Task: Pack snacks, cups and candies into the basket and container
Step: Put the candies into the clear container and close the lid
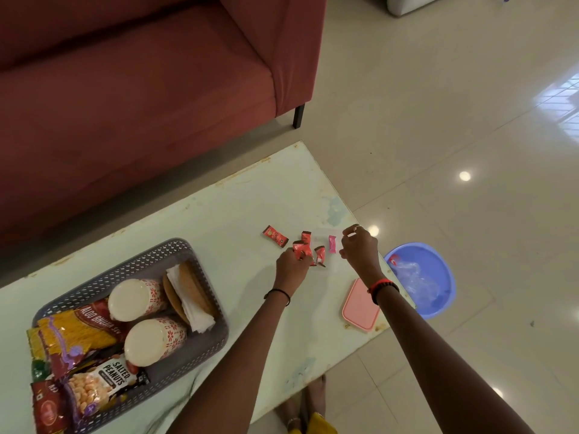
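Several red-wrapped candies (308, 245) lie on the pale green table (238, 214), with one more red candy (275, 236) apart to the left. My left hand (293, 266) grips a few of the red candies at the near side of the pile. A pink candy (332, 244) appears to lie inside a faint clear container (324, 234). My right hand (358, 249) has its fingers curled at that container's right rim. The grey basket (200, 346) at the left holds two upturned paper cups (153, 339), snack packets (91, 380), napkins and brown plates.
A pink lid (360, 305) lies by the table's right edge, under my right wrist. On the floor to the right stands a blue basin (438, 277) with crumpled clear plastic. A red sofa (141, 89) stands behind the table. My feet show under the near edge.
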`<action>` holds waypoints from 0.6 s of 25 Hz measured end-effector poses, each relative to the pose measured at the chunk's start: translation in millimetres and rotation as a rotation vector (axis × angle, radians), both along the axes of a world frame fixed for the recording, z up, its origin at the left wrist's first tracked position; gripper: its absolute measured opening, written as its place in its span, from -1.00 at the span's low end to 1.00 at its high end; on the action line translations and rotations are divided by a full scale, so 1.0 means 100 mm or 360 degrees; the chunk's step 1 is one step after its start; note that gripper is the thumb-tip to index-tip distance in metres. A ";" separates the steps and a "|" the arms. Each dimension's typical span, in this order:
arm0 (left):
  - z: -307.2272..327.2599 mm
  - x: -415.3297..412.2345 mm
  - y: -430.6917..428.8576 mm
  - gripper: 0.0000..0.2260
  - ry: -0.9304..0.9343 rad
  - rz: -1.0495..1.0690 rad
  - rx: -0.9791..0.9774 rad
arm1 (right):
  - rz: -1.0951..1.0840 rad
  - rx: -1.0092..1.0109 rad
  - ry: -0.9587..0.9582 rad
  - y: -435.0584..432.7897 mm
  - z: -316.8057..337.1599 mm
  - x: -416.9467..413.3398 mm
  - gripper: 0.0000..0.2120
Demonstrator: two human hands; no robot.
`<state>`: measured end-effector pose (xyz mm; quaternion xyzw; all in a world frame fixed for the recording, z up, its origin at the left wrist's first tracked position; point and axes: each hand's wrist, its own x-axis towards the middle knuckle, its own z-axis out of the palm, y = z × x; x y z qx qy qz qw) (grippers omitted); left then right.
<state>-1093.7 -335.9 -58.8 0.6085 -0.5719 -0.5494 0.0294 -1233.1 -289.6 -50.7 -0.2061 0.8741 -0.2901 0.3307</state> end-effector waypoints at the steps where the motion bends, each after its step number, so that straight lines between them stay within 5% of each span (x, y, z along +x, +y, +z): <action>1: 0.02 -0.09 0.02 -0.78 -0.0011 -0.0043 -0.0022 | 0.0007 -0.0012 0.0014 0.03 0.02 -0.03 -0.82; 8: 0.07 -0.43 0.02 -0.63 -0.0039 -0.0171 -0.0101 | 0.0056 -0.0034 0.0032 0.19 0.04 -0.17 -0.83; 15: 0.05 -0.44 0.05 -0.70 -0.0055 -0.0293 -0.0194 | 0.0092 -0.0023 -0.0002 0.27 0.05 -0.25 -0.82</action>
